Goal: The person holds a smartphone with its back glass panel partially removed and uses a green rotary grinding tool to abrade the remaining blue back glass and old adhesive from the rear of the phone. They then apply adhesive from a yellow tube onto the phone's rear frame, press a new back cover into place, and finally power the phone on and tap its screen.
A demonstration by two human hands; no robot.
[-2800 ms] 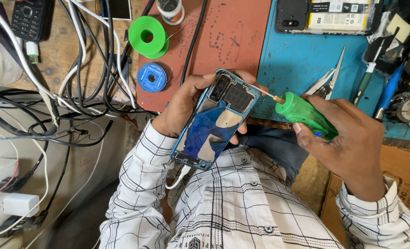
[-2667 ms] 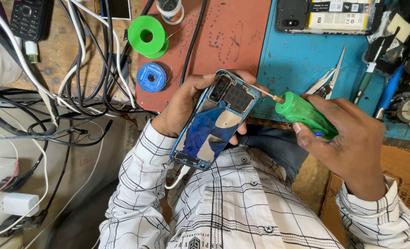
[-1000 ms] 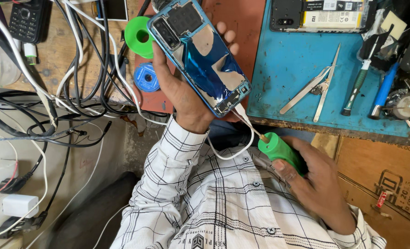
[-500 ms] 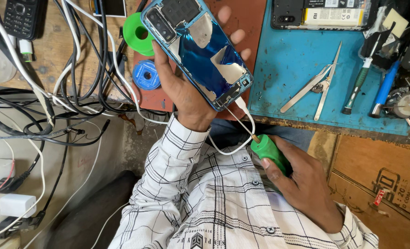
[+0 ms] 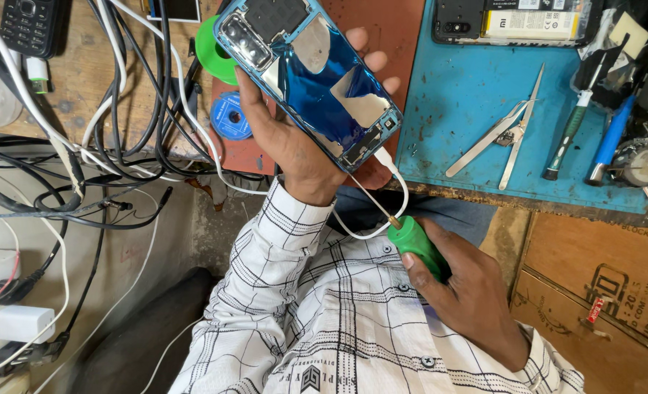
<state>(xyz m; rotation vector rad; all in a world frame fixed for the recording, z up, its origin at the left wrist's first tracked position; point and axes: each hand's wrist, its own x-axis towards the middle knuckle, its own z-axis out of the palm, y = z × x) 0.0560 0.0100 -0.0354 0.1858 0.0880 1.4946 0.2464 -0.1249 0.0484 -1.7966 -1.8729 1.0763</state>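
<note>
Now my left hand [image 5: 295, 138] has lifted the opened phone [image 5: 311, 76] higher than a moment ago, up over the red mat [image 5: 382, 29] near the green roll [image 5: 211, 55], where nearly three seconds back it lay low against my lap. My fingers wrap its edges, shiny blue inner side facing me, a white cable [image 5: 393, 211] plugged into its lower end. My right hand [image 5: 473, 295] has dropped below the bench edge, fist closed around the green-handled screwdriver [image 5: 411, 241], its thin shaft angled up toward the phone's bottom corner. Tweezers [image 5: 510, 131] lie untouched on the blue mat [image 5: 455, 87].
</note>
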